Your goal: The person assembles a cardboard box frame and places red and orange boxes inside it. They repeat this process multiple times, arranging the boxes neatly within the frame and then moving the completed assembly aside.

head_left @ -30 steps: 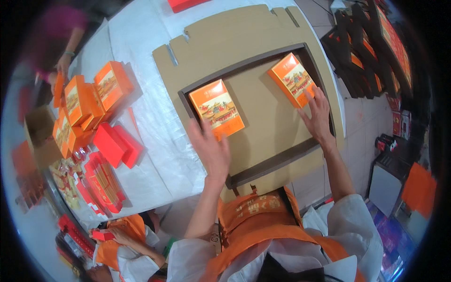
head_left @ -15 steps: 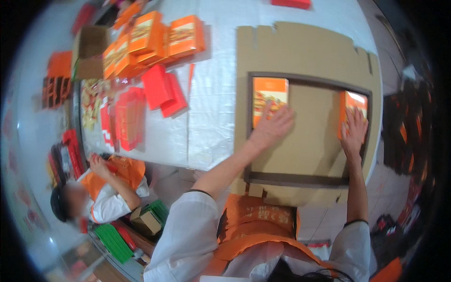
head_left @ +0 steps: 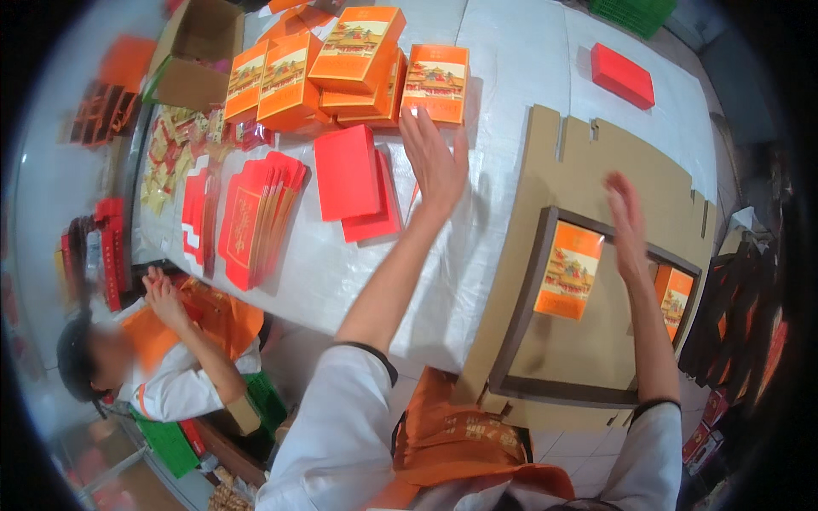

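Observation:
My left hand reaches forward over the table, fingers stretched and holding nothing. Its fingertips are at the lower edge of an orange printed box, though I cannot tell whether they touch it. This box lies beside a pile of similar orange boxes. Above a cardboard sheet, my empty right hand is raised with its fingers extended. Beneath it, a dark rectangular frame rests on the sheet. One orange box lies in the frame's far left corner, another along its right side, partly hidden by my forearm.
Red boxes and folded red cartons lie left of my left arm, near wrapped packets. An open carton stands behind them. A single red box sits far right. A co-worker is at lower left.
Both hands have come off the two boxes in the frame. My left hand has moved across to the orange pile, my right hand has lifted. The view has swung left.

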`<state>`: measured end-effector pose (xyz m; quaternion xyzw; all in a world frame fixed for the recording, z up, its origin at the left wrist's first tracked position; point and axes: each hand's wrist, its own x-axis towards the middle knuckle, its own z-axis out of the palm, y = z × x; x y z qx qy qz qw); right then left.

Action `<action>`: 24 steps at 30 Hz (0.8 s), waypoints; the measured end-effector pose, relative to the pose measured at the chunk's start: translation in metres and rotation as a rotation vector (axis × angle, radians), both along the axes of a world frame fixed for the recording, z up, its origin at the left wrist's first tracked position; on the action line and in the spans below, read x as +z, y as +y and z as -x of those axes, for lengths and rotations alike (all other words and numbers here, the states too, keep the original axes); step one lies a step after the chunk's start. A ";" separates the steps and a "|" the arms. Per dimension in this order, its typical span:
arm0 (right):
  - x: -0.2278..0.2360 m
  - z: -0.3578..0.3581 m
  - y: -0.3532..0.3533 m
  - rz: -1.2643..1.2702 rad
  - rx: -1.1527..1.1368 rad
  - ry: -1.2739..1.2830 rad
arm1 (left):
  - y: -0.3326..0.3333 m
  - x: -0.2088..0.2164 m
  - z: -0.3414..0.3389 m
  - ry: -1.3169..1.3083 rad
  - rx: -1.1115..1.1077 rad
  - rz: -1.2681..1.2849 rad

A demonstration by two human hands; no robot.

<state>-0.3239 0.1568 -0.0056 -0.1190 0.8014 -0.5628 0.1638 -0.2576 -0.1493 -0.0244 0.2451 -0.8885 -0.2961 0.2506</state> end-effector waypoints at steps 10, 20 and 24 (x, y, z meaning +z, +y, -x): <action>-0.044 0.068 -0.249 0.226 -0.009 -0.534 | -0.071 -0.022 0.074 -0.138 -0.082 -0.343; -0.049 0.086 -0.230 0.354 0.079 -0.731 | -0.083 -0.046 0.080 -0.111 0.080 -0.847; -0.032 0.056 -0.208 0.430 -0.039 -0.772 | -0.062 -0.041 0.062 0.141 0.052 -0.866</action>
